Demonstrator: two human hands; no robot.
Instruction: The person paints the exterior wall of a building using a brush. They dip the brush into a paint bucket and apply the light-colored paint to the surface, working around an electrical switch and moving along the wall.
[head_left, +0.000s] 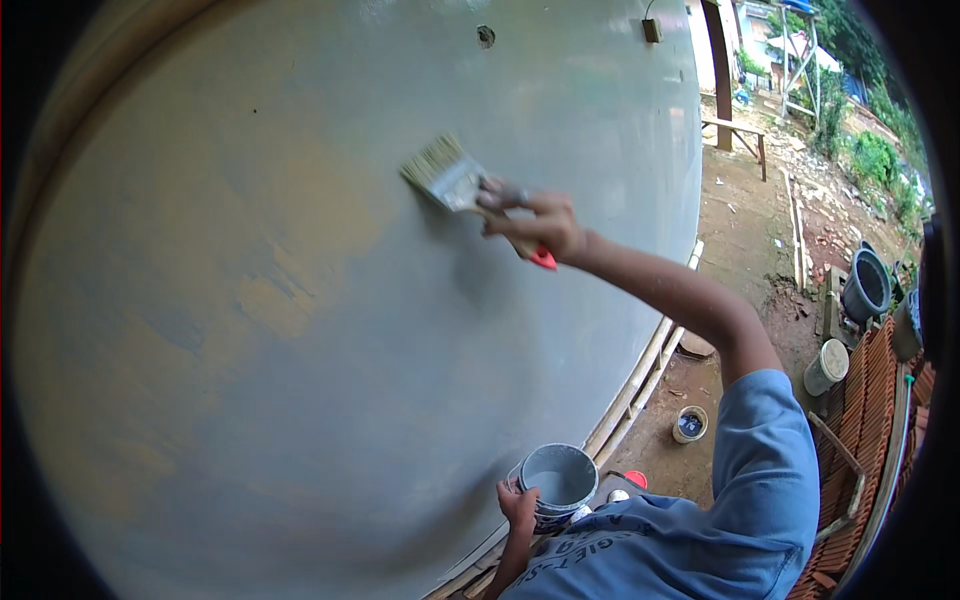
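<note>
A wide paintbrush (447, 180) with pale bristles, a metal band and a red-tipped handle is gripped in my right hand (540, 222). Its bristles are at the upper part of a large wall (330, 400), though I cannot tell whether they touch it. Grey coating covers much of the wall, with tan-brown patches left of the brush. Low beside the wall, my left hand (518, 503) holds the rim of a paint bucket (560, 475), which has grey liquid inside. Some of the left fingers are hidden by the bucket.
Bamboo poles (640, 385) run along the wall's base. On the dirt ground stand a small tub (690, 424) with dark contents, a white lidded pail (826, 367) and a black bucket (866, 285). Stacked roof tiles (860, 420) lie at right; a wooden bench (735, 130) stands farther back.
</note>
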